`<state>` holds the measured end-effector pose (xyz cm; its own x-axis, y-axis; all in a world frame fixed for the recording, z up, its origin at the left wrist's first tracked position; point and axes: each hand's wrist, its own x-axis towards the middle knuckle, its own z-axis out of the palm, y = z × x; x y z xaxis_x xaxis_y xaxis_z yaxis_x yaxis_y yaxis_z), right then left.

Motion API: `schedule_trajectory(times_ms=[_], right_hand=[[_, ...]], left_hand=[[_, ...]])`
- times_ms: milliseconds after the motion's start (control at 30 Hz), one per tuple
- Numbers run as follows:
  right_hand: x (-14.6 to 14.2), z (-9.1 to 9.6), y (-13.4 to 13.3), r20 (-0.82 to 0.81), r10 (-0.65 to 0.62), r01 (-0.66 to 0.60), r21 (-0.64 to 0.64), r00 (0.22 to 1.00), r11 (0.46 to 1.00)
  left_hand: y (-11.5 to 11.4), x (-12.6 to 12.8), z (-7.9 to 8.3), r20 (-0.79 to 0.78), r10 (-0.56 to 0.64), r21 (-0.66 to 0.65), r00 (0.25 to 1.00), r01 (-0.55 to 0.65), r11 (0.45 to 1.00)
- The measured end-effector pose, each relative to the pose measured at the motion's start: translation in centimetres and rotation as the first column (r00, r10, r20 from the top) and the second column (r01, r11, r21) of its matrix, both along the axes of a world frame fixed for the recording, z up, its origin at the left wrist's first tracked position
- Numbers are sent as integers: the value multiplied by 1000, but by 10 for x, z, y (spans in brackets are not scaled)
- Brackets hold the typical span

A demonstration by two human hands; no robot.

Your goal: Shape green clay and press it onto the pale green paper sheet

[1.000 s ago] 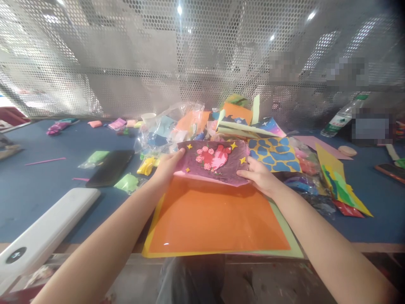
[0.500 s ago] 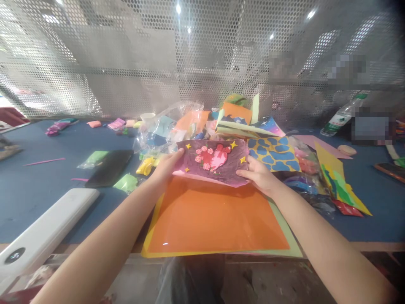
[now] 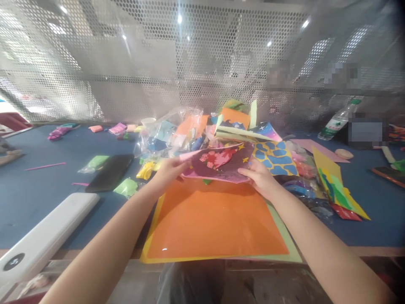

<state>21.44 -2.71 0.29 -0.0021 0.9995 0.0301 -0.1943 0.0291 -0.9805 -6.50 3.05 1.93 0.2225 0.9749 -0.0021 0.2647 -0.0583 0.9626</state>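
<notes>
A dark purple clay picture [image 3: 229, 171] on a pink sheet is held up between my hands, with a red and pink heart, small pink roses and yellow stars on it. My left hand [image 3: 169, 171] grips its left edge, and my right hand [image 3: 257, 173] pinches the right edge. The sheet bows, its middle dipping. Below it lies an orange sheet [image 3: 215, 223] over yellow and pale green ones. Just right of the picture is a yellow card with blue patches [image 3: 275, 158].
A white power bank [image 3: 53, 232] lies front left, near a black flat object [image 3: 110, 172] and bagged green clay [image 3: 126, 187]. Behind are a clear plastic bag [image 3: 152, 139] and stacked papers. At right stand a water bottle [image 3: 338, 120] and a yellow-green picture [image 3: 338, 181].
The purple picture has tilted flatter and bent, its left side lowered, so less of its front shows. Both hands still hold its edges.
</notes>
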Motion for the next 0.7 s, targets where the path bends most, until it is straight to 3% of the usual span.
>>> schedule_trajectory(times_ms=[133, 233, 333, 500, 700], right_hand=[[2, 2, 0, -42, 111, -113, -51, 993, 992], [2, 2, 0, -51, 139, -141, -44, 989, 989], [1, 3, 0, -37, 128, -129, -50, 991, 990], [-1, 2, 0, -20, 138, -140, -69, 990, 988], [-2, -1, 1, -16, 147, -148, -109, 989, 983]], left_hand=[[3, -8, 7, 203, 116, 0, 972, -118, 993], [7, -13, 10, 392, 268, -41, 880, -274, 961], [10, -14, 12, 462, 369, -32, 806, -401, 916], [13, -6, 21, 486, 380, -34, 787, -418, 908], [36, 11, 50, 522, 411, -91, 747, -431, 898]])
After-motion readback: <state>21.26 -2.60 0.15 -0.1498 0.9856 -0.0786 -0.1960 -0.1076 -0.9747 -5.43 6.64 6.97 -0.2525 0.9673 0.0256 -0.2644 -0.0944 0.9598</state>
